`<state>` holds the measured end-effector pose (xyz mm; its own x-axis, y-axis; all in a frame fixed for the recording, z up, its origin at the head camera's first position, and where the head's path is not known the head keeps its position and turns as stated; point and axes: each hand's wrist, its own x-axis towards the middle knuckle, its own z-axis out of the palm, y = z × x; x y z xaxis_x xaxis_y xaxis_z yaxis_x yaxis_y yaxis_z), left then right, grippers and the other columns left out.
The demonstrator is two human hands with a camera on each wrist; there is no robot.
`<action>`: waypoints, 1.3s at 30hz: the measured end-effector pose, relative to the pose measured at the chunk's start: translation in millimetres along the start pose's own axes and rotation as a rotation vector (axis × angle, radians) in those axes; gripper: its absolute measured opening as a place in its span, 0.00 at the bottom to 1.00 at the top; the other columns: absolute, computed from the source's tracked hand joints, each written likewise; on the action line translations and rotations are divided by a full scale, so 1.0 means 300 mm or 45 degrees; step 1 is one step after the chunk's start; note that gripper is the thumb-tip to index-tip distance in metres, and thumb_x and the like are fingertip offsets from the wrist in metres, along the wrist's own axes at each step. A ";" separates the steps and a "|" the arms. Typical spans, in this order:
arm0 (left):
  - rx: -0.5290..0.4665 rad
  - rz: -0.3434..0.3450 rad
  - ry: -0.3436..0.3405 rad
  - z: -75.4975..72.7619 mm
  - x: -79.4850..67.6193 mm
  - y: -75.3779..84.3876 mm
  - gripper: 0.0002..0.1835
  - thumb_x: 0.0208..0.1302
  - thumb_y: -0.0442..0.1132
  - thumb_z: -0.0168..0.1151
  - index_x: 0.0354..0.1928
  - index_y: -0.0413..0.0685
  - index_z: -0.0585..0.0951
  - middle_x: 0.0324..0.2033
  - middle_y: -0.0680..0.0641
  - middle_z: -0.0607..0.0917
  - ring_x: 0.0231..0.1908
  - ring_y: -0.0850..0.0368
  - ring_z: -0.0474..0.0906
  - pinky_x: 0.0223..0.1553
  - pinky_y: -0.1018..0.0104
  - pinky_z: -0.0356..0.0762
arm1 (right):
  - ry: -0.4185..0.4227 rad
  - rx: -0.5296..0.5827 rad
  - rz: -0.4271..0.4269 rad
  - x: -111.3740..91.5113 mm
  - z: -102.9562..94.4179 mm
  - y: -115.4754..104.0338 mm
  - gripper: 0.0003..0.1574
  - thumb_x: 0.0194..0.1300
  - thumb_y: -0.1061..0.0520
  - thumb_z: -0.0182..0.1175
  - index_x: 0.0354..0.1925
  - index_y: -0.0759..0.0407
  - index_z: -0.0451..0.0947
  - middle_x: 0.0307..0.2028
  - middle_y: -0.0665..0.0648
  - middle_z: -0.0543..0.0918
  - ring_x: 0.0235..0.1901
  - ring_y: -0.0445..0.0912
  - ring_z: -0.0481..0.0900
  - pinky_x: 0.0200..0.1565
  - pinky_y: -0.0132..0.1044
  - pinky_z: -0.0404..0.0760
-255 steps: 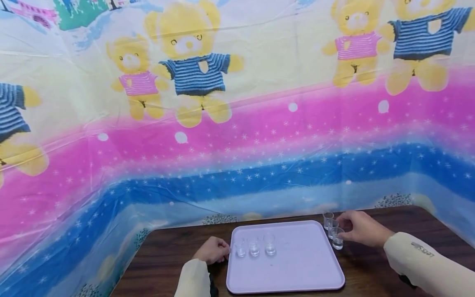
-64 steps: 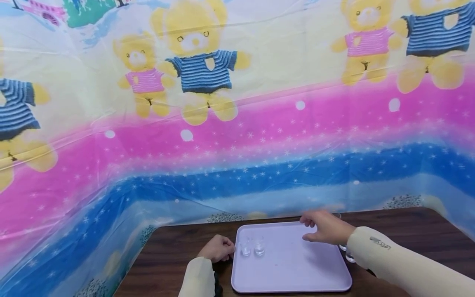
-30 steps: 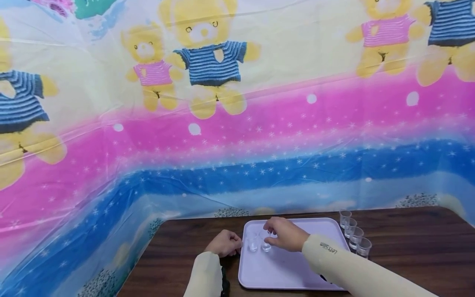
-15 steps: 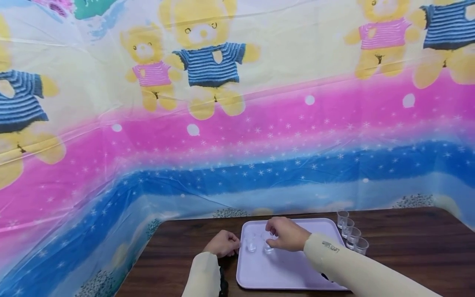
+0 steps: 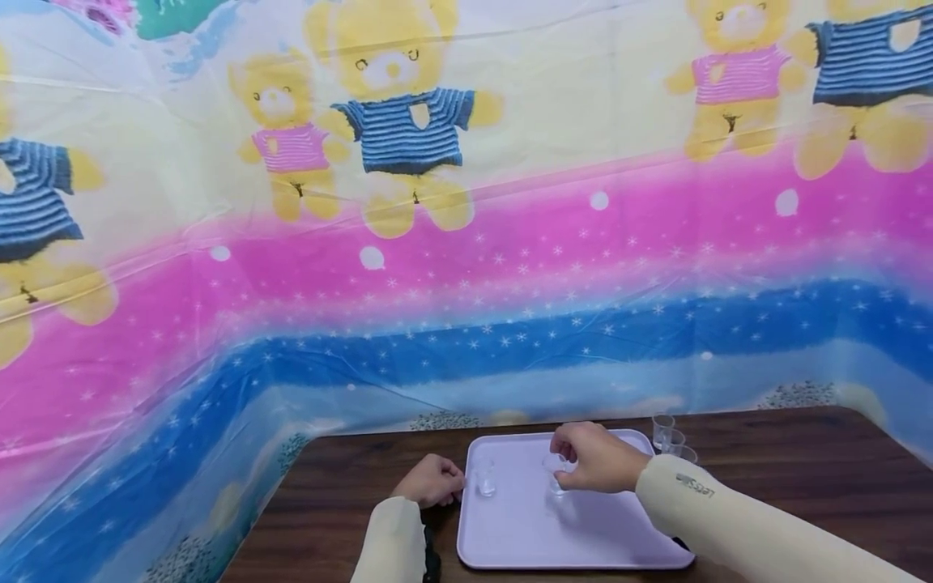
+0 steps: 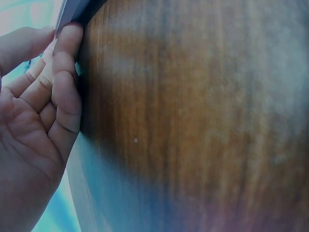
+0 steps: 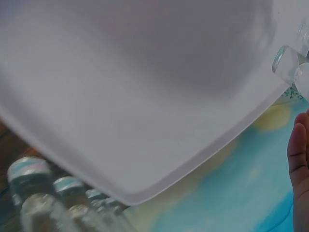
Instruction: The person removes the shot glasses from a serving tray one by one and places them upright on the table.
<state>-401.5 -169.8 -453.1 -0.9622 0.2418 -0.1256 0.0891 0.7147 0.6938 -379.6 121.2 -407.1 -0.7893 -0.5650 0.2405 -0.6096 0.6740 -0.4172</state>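
My left hand is at the left side of a lilac tray, thumb and fingers pinching its rim in the left wrist view. Over the tray, my right hand grips a small clear shot glass between thumb and fingers, its upper part partly covered by them. Another clear shot glass stands upright near the tray's left side. In the right wrist view only the edge of the right hand shows, below the gripped glass at the right border.
Just beyond the tray's right edge, several shot glasses stand in a row on the dark wooden table, the nearer ones hidden by the right forearm. A printed bear cloth hangs behind the table.
Earlier, three glasses stood on the tray, then two; the row at right grew. The right hand came over the tray, took hold of the second glass and moved it rightward. The left hand stayed.
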 end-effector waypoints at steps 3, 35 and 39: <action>-0.008 0.007 0.000 -0.004 -0.001 -0.003 0.06 0.55 0.38 0.56 0.27 0.44 0.78 0.19 0.48 0.78 0.19 0.57 0.73 0.22 0.64 0.71 | 0.032 -0.033 -0.035 -0.029 -0.023 0.005 0.17 0.45 0.48 0.63 0.34 0.52 0.73 0.26 0.45 0.73 0.27 0.40 0.71 0.30 0.32 0.70; -0.025 0.025 -0.023 -0.004 -0.001 -0.004 0.05 0.56 0.37 0.55 0.27 0.43 0.78 0.19 0.48 0.78 0.19 0.56 0.73 0.22 0.64 0.71 | -0.019 -0.057 0.053 -0.371 -0.239 0.212 0.13 0.42 0.55 0.64 0.29 0.46 0.72 0.22 0.45 0.73 0.21 0.37 0.70 0.22 0.29 0.70; -0.027 0.021 -0.024 -0.001 -0.001 -0.001 0.05 0.56 0.37 0.56 0.27 0.43 0.78 0.19 0.48 0.79 0.19 0.56 0.73 0.21 0.64 0.71 | -0.036 -0.037 0.034 -0.410 -0.252 0.230 0.12 0.44 0.54 0.64 0.29 0.47 0.72 0.22 0.45 0.73 0.21 0.37 0.70 0.22 0.29 0.70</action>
<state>-401.3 -170.2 -453.2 -0.9555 0.2660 -0.1272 0.0993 0.6965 0.7107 -330.1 273.3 -399.2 -0.8032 -0.5595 0.2048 -0.5906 0.7025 -0.3972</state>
